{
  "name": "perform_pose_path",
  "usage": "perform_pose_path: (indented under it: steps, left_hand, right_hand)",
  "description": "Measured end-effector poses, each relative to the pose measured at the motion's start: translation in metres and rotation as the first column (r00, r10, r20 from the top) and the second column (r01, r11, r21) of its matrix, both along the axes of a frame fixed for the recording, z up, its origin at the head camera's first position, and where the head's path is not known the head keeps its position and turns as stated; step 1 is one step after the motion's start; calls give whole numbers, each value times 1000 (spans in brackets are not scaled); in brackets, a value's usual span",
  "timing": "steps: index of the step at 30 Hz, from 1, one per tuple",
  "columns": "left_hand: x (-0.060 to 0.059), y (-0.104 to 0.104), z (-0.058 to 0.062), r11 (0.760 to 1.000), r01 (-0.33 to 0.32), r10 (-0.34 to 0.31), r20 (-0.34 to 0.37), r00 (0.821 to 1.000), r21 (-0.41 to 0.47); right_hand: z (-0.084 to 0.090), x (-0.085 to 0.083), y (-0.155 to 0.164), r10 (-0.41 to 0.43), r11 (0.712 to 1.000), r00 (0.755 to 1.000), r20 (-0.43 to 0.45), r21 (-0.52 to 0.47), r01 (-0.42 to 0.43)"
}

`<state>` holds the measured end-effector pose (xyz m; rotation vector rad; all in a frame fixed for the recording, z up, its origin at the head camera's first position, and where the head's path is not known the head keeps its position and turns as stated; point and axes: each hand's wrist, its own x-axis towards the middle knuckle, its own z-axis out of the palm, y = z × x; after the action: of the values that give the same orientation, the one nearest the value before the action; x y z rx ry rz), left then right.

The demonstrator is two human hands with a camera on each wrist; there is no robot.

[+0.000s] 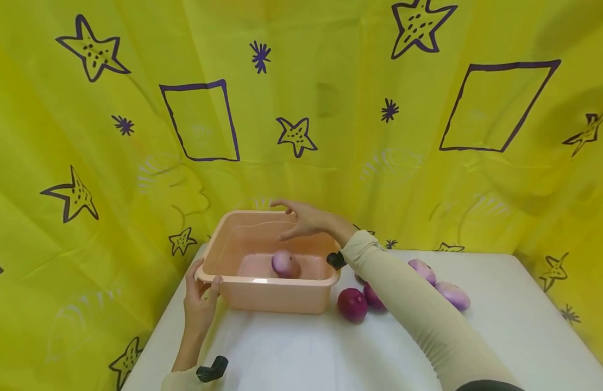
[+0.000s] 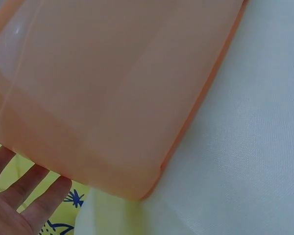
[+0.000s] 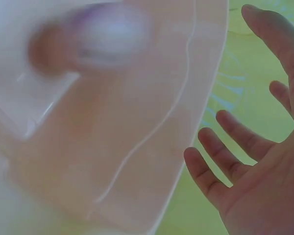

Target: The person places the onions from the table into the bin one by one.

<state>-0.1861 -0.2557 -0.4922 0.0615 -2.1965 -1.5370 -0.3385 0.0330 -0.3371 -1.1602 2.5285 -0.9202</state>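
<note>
A peach plastic basin stands on the white table, its inside facing me. My left hand grips the rim at its near left corner, thumb at the front edge and fingers at the left side; the left wrist view shows those fingers along the basin's edge. Over the back of the basin hovers my right hand, fingers spread and holding nothing. Below it, inside the basin, is a pale purple rounded vegetable, blurred in the right wrist view, where the right hand appears with an unfolded palm.
Right of the basin lie dark purple-red round vegetables, one of them in front and another partly behind my right sleeve. Beyond the sleeve are two pale purple ones. A yellow patterned curtain hangs close behind the table.
</note>
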Motion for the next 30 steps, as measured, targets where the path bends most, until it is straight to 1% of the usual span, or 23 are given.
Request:
perform_pose_path:
  steps: [3, 8, 12, 16, 19, 22, 24, 27, 30]
  left_hand:
    - [0, 0, 2, 1000, 3, -3, 15, 1000, -4]
    - [1, -2, 6, 1000, 11, -12, 28, 1000, 27]
    - [1, -4, 7, 999, 14, -14, 9, 1000, 34]
    - [3, -6, 8, 998, 40, -39, -17, 999, 46]
    - [4, -7, 9, 998, 54, -54, -14, 998, 33]
    - [5, -4, 11, 999, 53, -53, -16, 998, 9]
    - [5, -2, 12, 999, 52, -52, -15, 999, 0]
    - [6, 1, 11, 999, 43, -43, 0, 999, 6]
    - [7, 3, 8, 999, 31, -31, 23, 999, 17]
  right_hand:
    - [3, 0, 11, 2, 1000, 1000, 0, -30, -2]
    - [7, 2, 32, -19, 999, 1000, 10, -49, 19]
    - [12, 6, 50, -46, 998, 999, 9, -49, 46]
    - [18, 12, 71, -79, 997, 997, -3, -25, 79]
    - [19, 18, 90, -101, 995, 995, -10, -20, 101]
    - [18, 25, 111, -121, 992, 992, -38, -29, 120]
    - [15, 30, 128, -122, 992, 990, -75, -42, 119]
    - [6, 38, 154, -124, 991, 985, -123, -58, 117]
    - [-3, 48, 180, -142, 989, 980, -143, -65, 134]
